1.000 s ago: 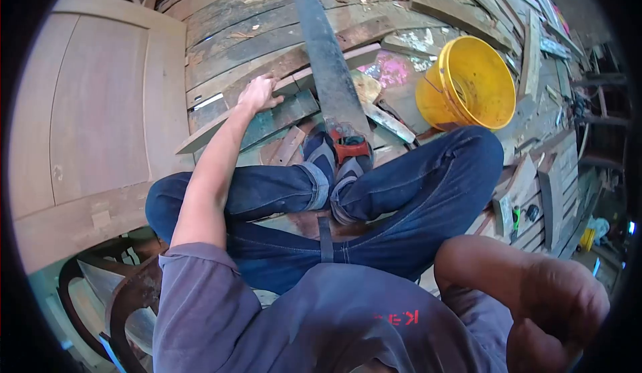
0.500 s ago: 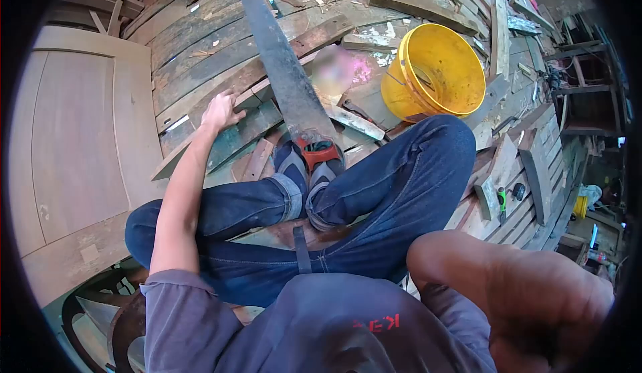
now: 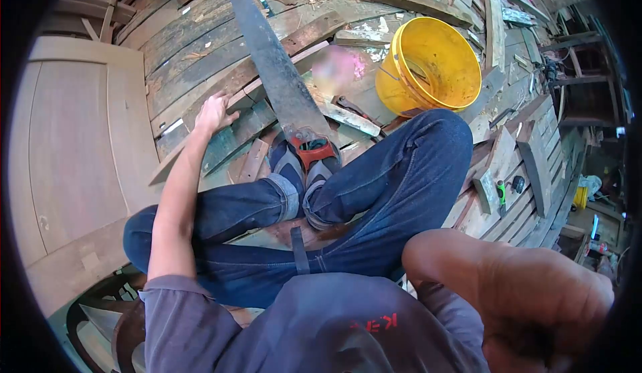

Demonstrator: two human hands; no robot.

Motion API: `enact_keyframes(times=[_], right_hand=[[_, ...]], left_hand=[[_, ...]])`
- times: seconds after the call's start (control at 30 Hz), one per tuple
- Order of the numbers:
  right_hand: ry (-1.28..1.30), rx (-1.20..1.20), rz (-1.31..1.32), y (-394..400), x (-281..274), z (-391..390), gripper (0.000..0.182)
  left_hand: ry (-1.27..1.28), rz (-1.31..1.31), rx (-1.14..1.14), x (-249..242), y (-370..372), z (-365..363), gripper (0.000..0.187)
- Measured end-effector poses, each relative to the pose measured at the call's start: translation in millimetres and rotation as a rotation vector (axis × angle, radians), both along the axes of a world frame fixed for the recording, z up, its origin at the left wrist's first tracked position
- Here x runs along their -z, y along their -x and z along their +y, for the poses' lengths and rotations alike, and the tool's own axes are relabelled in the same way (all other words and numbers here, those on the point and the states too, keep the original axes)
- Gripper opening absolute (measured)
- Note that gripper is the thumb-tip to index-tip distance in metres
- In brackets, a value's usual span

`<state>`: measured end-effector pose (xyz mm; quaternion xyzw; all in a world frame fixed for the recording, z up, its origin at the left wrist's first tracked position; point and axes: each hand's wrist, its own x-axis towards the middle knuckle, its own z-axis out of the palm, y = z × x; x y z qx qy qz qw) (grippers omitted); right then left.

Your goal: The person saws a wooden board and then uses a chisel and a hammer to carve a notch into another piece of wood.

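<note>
My left hand (image 3: 214,113) reaches forward with its fingers bent over the edge of a wooden plank (image 3: 189,132), the thumb apart on the right side. To the right of it lies a handsaw (image 3: 271,55), its long grey blade pointing away from me. The saw's red handle (image 3: 314,152) rests over my shoes. Close to the camera at lower right, my right hand (image 3: 548,299) is raised, large and in shadow. Its fingers are hidden, so what it holds, if anything, cannot be made out.
A yellow bucket (image 3: 438,65) stands ahead on the right. On the left is a panelled wooden door (image 3: 73,152). Loose boards (image 3: 414,2) and chips litter the plank floor. A green-handled tool (image 3: 501,192) lies at right, beside a small black object (image 3: 518,184).
The view has shifted slightly, so the bucket, saw and floor sit a little further left and higher. Both hands keep nearly the same pose.
</note>
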<state>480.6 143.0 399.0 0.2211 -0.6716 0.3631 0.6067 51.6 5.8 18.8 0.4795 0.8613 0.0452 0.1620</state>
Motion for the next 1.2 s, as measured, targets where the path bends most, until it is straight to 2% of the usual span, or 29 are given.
enact_keyframes(times=[0.03, 0.07, 0.13, 0.2, 0.47, 0.5, 0.63, 0.97, 1.07, 1.2], right_hand=[[0.019, 0.037, 0.011, 1, 0, -3, 0.035], [0.064, 0.048, -0.036, -1, -3, -3, 0.035], [0.031, 0.048, -0.021, -3, -1, -3, 0.034], [0.043, 0.043, -0.027, -3, -1, -2, 0.033], [0.053, -0.005, -0.011, -1, 2, -3, 0.031], [0.050, -0.006, -0.007, -1, 3, -3, 0.030], [0.062, 0.002, -0.007, 1, 5, -5, 0.029], [0.047, 0.023, 0.009, 1, 8, -1, 0.025], [0.043, 0.034, 0.009, 0, 7, -1, 0.025], [0.035, 0.048, 0.006, 0, 7, -1, 0.023]], left_hand=[[0.075, 0.017, 0.021, -6, 10, 2, 0.055], [0.074, -0.065, 0.053, 6, -16, -27, 0.054], [-0.097, -0.084, 0.099, 3, 15, 0, 0.054], [-0.146, 0.005, 0.095, 5, 14, 0, 0.054], [0.015, 0.040, 0.069, 9, 17, 0, 0.058], [-0.077, 0.038, 0.078, 8, 14, -3, 0.057], [-0.028, 0.026, 0.070, 3, 12, -1, 0.055], [-0.107, 0.031, 0.086, 5, 11, -3, 0.054], [-0.023, -0.037, 0.044, -17, 1, 3, 0.053], [-0.079, 0.023, 0.061, -3, 8, -1, 0.050]])
